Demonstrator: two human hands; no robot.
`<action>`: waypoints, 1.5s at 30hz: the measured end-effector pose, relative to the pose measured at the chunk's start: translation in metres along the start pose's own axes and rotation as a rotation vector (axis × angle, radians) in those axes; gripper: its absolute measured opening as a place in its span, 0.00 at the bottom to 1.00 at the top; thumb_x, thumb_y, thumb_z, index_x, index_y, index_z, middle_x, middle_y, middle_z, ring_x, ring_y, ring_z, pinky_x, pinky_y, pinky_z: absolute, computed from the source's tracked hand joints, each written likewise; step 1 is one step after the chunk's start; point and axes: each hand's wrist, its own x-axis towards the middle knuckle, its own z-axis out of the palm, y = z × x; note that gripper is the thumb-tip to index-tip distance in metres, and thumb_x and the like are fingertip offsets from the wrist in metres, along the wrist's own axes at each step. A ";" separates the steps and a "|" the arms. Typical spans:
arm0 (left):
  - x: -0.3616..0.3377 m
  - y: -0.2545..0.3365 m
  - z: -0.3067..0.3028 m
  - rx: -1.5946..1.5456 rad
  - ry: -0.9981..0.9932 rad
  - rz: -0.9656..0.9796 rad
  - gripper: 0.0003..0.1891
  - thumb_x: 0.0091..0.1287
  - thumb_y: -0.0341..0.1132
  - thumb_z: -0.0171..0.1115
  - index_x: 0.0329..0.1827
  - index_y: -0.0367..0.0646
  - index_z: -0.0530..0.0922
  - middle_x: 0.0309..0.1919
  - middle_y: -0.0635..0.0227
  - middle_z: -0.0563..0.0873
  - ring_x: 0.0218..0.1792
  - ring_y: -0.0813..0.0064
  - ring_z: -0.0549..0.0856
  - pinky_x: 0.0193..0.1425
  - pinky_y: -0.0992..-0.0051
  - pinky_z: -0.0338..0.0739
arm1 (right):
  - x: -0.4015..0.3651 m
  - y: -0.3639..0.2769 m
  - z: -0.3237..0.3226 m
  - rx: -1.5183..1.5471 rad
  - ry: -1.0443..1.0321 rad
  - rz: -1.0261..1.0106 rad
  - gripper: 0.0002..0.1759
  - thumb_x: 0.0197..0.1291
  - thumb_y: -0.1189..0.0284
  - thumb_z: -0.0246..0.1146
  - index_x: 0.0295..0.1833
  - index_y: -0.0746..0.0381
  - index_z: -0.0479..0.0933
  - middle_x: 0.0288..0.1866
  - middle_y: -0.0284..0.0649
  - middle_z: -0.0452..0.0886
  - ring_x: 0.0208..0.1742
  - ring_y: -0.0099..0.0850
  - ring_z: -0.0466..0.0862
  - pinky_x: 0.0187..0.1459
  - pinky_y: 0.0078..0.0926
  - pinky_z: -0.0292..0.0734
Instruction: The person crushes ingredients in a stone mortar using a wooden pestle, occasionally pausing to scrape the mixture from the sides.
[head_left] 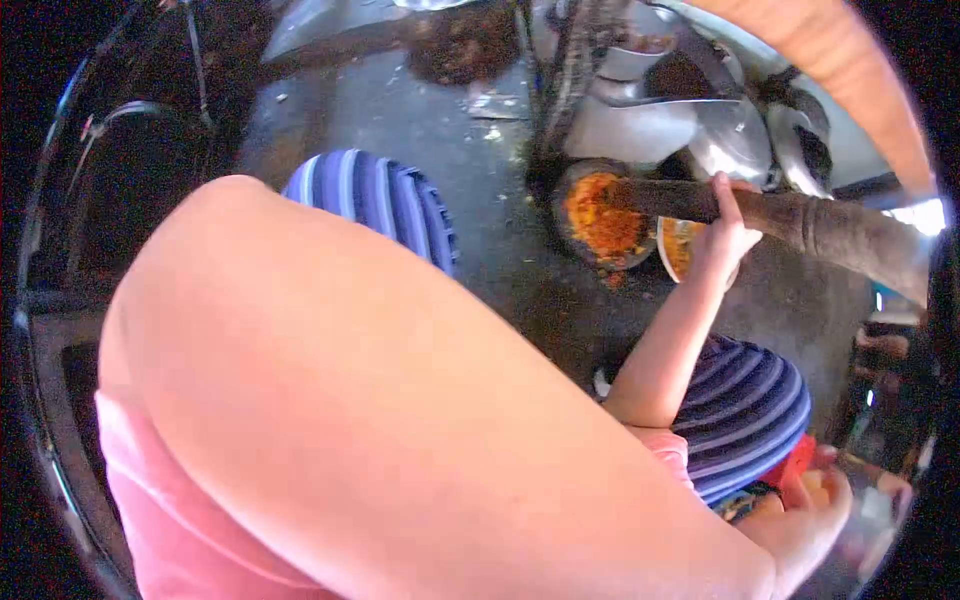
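My right hand [730, 235] is wrapped round a thick wooden pestle [675, 198], which slants in from the right. Its far end rests in a dark round mortar [572, 235] filled with crumbly orange-red mash [600, 215]. Close beside the mortar, partly behind my right hand, is a light-rimmed bowl [661, 262] of yellow-orange food. My left arm crosses the whole foreground. At the lower right, my left hand [815, 525] has curled fingers near a red item [795, 462]; a small yellowish patch shows among them, too blurred to name.
Metal pots and bowls [735, 140] stand together beyond the mortar. My knees in striped trousers [365, 195] flank the dark floor [480, 210], which has crumbs on it. A dark brown patch [465, 45] lies at the far side. A blurred orange-brown shape [850, 70] covers the upper right.
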 end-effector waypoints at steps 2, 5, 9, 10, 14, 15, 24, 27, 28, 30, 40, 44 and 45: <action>0.000 0.000 0.000 0.015 -0.001 0.017 0.10 0.57 0.39 0.55 0.22 0.46 0.79 0.22 0.66 0.83 0.30 0.70 0.84 0.34 0.67 0.75 | -0.005 -0.003 0.009 0.010 0.075 -0.114 0.11 0.42 0.84 0.69 0.32 0.65 0.75 0.33 0.38 0.77 0.36 0.31 0.75 0.43 0.29 0.70; 0.008 0.013 0.007 -0.009 0.030 0.069 0.10 0.58 0.39 0.55 0.22 0.46 0.79 0.22 0.66 0.83 0.30 0.70 0.83 0.34 0.67 0.75 | -0.032 0.060 0.015 -0.059 0.331 -0.023 0.17 0.36 0.87 0.69 0.34 0.63 0.74 0.33 0.36 0.76 0.36 0.29 0.75 0.47 0.29 0.71; -0.001 0.025 0.012 -0.043 0.150 0.085 0.11 0.59 0.39 0.55 0.22 0.46 0.79 0.23 0.67 0.83 0.30 0.70 0.83 0.35 0.67 0.75 | -0.030 0.132 -0.023 0.071 0.101 0.095 0.18 0.37 0.87 0.70 0.35 0.63 0.74 0.31 0.35 0.76 0.35 0.28 0.75 0.43 0.28 0.73; -0.010 0.021 0.014 -0.060 0.165 0.063 0.11 0.59 0.39 0.55 0.22 0.46 0.79 0.23 0.67 0.83 0.30 0.70 0.83 0.35 0.67 0.75 | -0.024 0.120 -0.029 0.004 0.091 0.057 0.15 0.38 0.85 0.70 0.33 0.63 0.74 0.30 0.35 0.76 0.35 0.28 0.75 0.42 0.28 0.72; -0.069 -0.008 0.004 -0.052 -0.070 -0.443 0.12 0.57 0.32 0.55 0.44 0.44 0.75 0.45 0.61 0.78 0.49 0.60 0.76 0.53 0.62 0.68 | -0.007 0.005 -0.008 -0.068 0.012 -0.043 0.12 0.39 0.82 0.71 0.28 0.64 0.75 0.29 0.35 0.76 0.32 0.27 0.75 0.39 0.26 0.71; -0.089 -0.016 0.005 -0.045 -0.133 -0.611 0.18 0.57 0.29 0.55 0.52 0.43 0.74 0.52 0.59 0.76 0.56 0.57 0.74 0.59 0.61 0.65 | -0.006 0.005 -0.008 -0.063 0.013 -0.055 0.12 0.39 0.82 0.71 0.28 0.64 0.75 0.29 0.35 0.76 0.32 0.27 0.75 0.39 0.26 0.71; -0.168 -0.056 0.097 0.526 0.254 -1.038 0.20 0.55 0.33 0.64 0.53 0.47 0.79 0.61 0.60 0.73 0.66 0.55 0.64 0.68 0.62 0.59 | -0.036 0.102 -0.024 0.045 0.234 0.111 0.17 0.39 0.88 0.69 0.34 0.62 0.73 0.30 0.34 0.75 0.36 0.28 0.75 0.42 0.29 0.72; -0.171 -0.070 0.092 0.516 0.263 -1.074 0.20 0.55 0.36 0.64 0.53 0.47 0.79 0.60 0.60 0.74 0.64 0.56 0.68 0.66 0.63 0.61 | -0.008 0.039 -0.017 0.064 0.169 -0.002 0.11 0.42 0.83 0.68 0.32 0.63 0.74 0.29 0.37 0.76 0.33 0.30 0.76 0.42 0.30 0.71; -0.172 -0.073 0.091 0.516 0.254 -1.073 0.20 0.55 0.36 0.64 0.53 0.47 0.79 0.60 0.60 0.74 0.64 0.56 0.68 0.66 0.63 0.61 | -0.001 0.015 -0.023 0.056 0.062 0.029 0.10 0.44 0.79 0.68 0.33 0.64 0.74 0.29 0.38 0.77 0.32 0.31 0.76 0.44 0.32 0.70; -0.173 -0.083 0.089 0.390 0.304 -1.201 0.21 0.56 0.41 0.63 0.53 0.46 0.78 0.59 0.60 0.75 0.62 0.58 0.70 0.65 0.65 0.63 | 0.013 -0.001 -0.031 0.018 0.073 -0.017 0.07 0.46 0.77 0.66 0.29 0.64 0.74 0.25 0.40 0.77 0.29 0.30 0.76 0.40 0.30 0.71; -0.159 -0.114 0.073 0.252 0.210 -1.355 0.22 0.59 0.46 0.60 0.50 0.39 0.79 0.49 0.57 0.81 0.53 0.62 0.79 0.58 0.71 0.70 | -0.021 0.077 -0.029 0.141 0.315 -0.072 0.12 0.41 0.84 0.69 0.34 0.65 0.75 0.31 0.35 0.76 0.34 0.28 0.76 0.40 0.30 0.73; -0.160 -0.117 0.081 0.312 0.282 -1.326 0.22 0.57 0.48 0.61 0.47 0.41 0.81 0.47 0.58 0.82 0.51 0.61 0.80 0.56 0.70 0.71 | 0.015 -0.008 -0.036 -0.026 0.092 -0.003 0.11 0.44 0.79 0.69 0.33 0.64 0.73 0.35 0.39 0.78 0.36 0.29 0.76 0.42 0.30 0.72; -0.159 -0.116 0.081 0.313 0.286 -1.334 0.22 0.57 0.48 0.61 0.47 0.41 0.81 0.47 0.58 0.82 0.51 0.60 0.80 0.56 0.70 0.71 | 0.022 -0.005 -0.041 -0.001 0.091 0.021 0.13 0.43 0.77 0.69 0.34 0.65 0.73 0.34 0.39 0.77 0.37 0.30 0.76 0.40 0.30 0.71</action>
